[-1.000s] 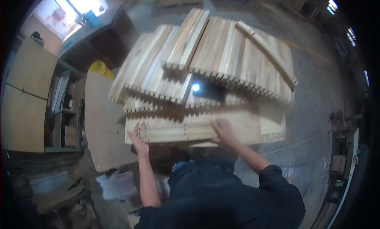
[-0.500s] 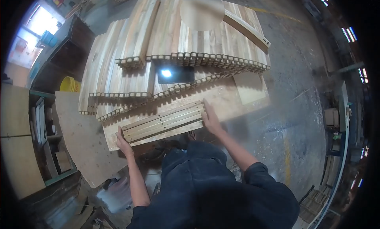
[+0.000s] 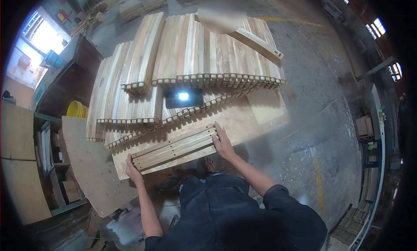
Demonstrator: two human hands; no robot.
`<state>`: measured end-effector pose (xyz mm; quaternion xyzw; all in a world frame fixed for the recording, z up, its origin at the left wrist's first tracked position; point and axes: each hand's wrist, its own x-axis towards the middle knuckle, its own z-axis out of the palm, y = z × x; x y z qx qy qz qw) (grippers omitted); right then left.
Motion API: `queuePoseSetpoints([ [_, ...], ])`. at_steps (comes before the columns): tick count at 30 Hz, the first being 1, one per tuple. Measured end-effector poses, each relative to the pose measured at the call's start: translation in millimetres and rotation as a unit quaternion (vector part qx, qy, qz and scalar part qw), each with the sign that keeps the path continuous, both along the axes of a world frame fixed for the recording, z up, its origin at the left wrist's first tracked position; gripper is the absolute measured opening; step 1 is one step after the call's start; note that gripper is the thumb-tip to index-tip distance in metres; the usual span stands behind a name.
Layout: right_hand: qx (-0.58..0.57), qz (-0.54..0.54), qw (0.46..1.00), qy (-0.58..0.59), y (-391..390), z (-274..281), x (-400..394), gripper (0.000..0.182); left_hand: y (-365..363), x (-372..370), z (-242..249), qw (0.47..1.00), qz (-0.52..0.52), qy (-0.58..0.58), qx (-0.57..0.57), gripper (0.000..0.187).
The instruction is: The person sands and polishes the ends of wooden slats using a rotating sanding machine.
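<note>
Several wooden strips with dark holes (image 3: 173,147) lie side by side near the front edge of a plywood board (image 3: 230,116). My left hand (image 3: 134,169) grips their left ends. Around their right ends my right hand (image 3: 223,142) is closed, thumb on the near side and fingers on the far side. Beyond them rise stacked wooden strips (image 3: 191,51) in layers, their ends facing me. A dark phone-like device with a bright light (image 3: 184,99) rests among the stacks. One thicker wooden piece (image 3: 258,45) lies slantwise on the top right of the stack.
A yellow bucket (image 3: 76,109) stands at the left by a dark cabinet. Below it is a brown sheet (image 3: 91,164), with a shelf unit (image 3: 56,164) farther left. Racks with wood (image 3: 352,225) line the right side. My bare foot (image 3: 210,164) shows below the board.
The view has tilted up, so the board, stacks and hands appear lower. Both hands remain at the ends of the strips.
</note>
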<state>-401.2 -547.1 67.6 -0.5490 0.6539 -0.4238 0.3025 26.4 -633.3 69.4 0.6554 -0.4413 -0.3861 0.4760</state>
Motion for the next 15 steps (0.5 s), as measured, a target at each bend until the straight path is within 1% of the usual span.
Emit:
queuePoseSetpoints([
  [3, -0.006, -0.007, 1.000, 0.008, 1.6, -2.3, 3.2, 0.068, 1.4, 1.0, -1.1, 0.998, -0.021, -0.056, -0.001, 0.054],
  [4, -0.014, -0.011, 1.000, 0.015, 0.4, -1.9, 3.4, 0.070, 1.4, -5.5, 4.8, 0.988, -0.065, -0.141, -0.027, 0.057],
  [6, -0.019, -0.018, 0.999, 0.020, 0.7, 2.8, 2.9, 0.075, 11.3, -22.1, 17.8, 0.937, -0.143, -0.311, -0.073, 0.065],
  [7, -0.020, -0.018, 0.999, 0.021, 1.9, 4.3, 4.2, 0.078, 12.7, -36.7, 32.1, 0.909, -0.209, -0.355, -0.058, 0.071],
  [8, 0.002, -0.035, 0.999, -0.022, 1.4, 2.3, 5.7, 0.079, 10.5, -53.9, 44.7, 0.876, -0.271, -0.396, -0.043, 0.078],
  [10, -0.017, -0.056, 0.998, 0.022, 4.8, 3.9, 4.6, 0.078, 6.6, -81.1, 56.6, 0.822, -0.360, -0.432, -0.090, 0.082],
  [11, -0.030, -0.070, 0.996, 0.046, 6.6, 5.7, 1.4, 0.077, 4.6, -93.8, 65.8, 0.807, -0.386, -0.430, -0.127, 0.086],
  [13, -0.035, -0.091, 0.993, 0.067, 13.0, 2.4, -6.4, 0.075, -2.4, -105.6, 62.4, 0.807, -0.425, -0.397, -0.104, 0.088],
  [15, -0.048, -0.105, 0.990, 0.086, 17.7, -2.3, -19.4, 0.073, -14.2, -108.0, 47.8, 0.797, -0.442, -0.402, -0.090, 0.087],
])
